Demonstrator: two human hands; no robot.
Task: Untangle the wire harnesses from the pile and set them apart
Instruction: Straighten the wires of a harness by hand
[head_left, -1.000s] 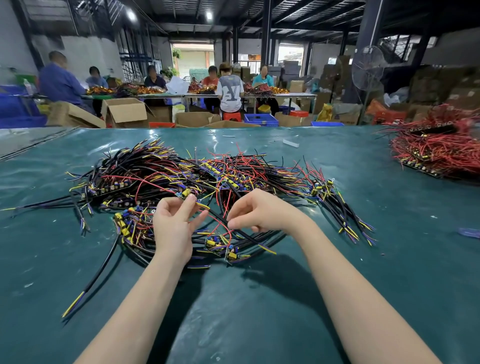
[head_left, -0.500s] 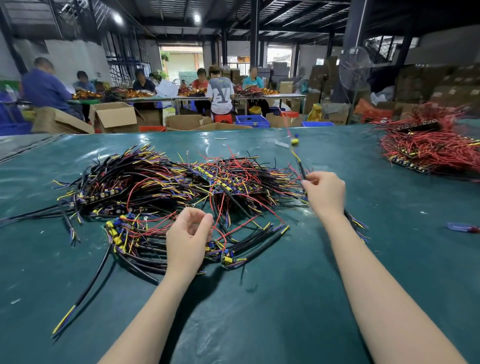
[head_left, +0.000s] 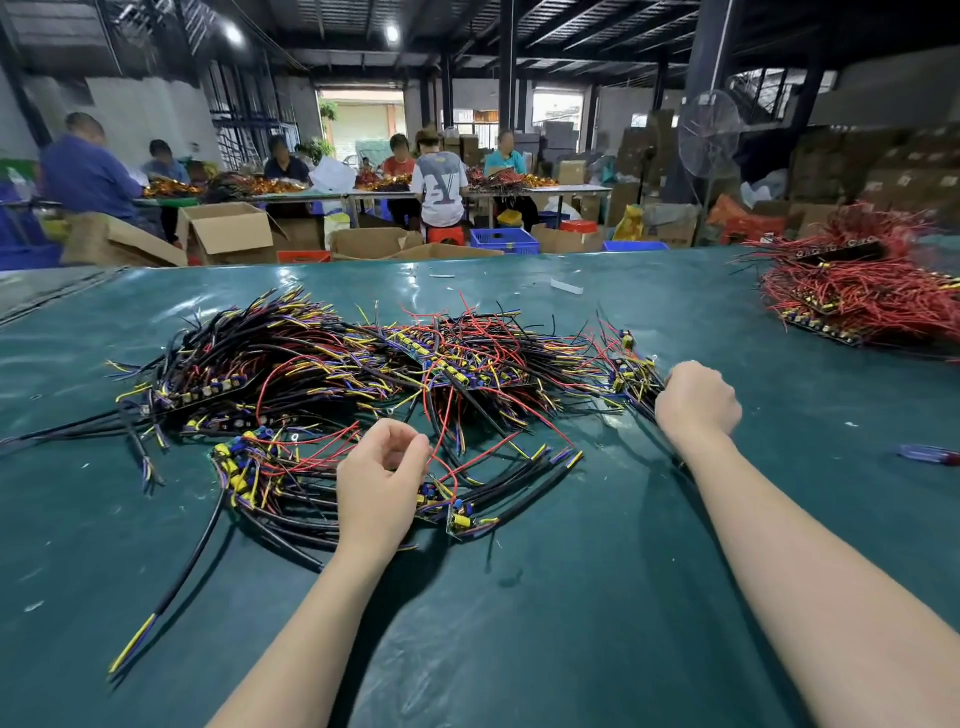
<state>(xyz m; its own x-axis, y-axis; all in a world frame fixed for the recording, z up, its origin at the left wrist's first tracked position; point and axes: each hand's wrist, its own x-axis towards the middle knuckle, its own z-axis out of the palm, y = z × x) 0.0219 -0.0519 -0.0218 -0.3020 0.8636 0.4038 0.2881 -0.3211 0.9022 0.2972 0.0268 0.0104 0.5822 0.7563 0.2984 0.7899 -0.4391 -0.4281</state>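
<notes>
Two hands (head_left: 379, 483) (head_left: 696, 402), two wire piles (head_left: 415, 374) (head_left: 862, 296), one fan (head_left: 709, 132)

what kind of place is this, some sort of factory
Probably a factory workshop for wiring assembly: tangled wire harnesses heaped on a green table, more people seated at far tables with similar heaps, and cardboard boxes standing around.

Two ceiling lamps (head_left: 392, 34) and daylight from an open doorway (head_left: 361, 122) at the far end light this dark-roofed workshop. Dark steel columns (head_left: 506, 62) rise to the beams. A glossy green table (head_left: 519, 623) spreads before me; beyond it people (head_left: 88, 166) sit at long white tables (head_left: 540, 191). Open cardboard boxes (head_left: 228, 234) and a blue crate (head_left: 504, 240) stand on the floor, a pedestal fan (head_left: 709, 132) and stacked cartons (head_left: 893, 166) off right.
</notes>
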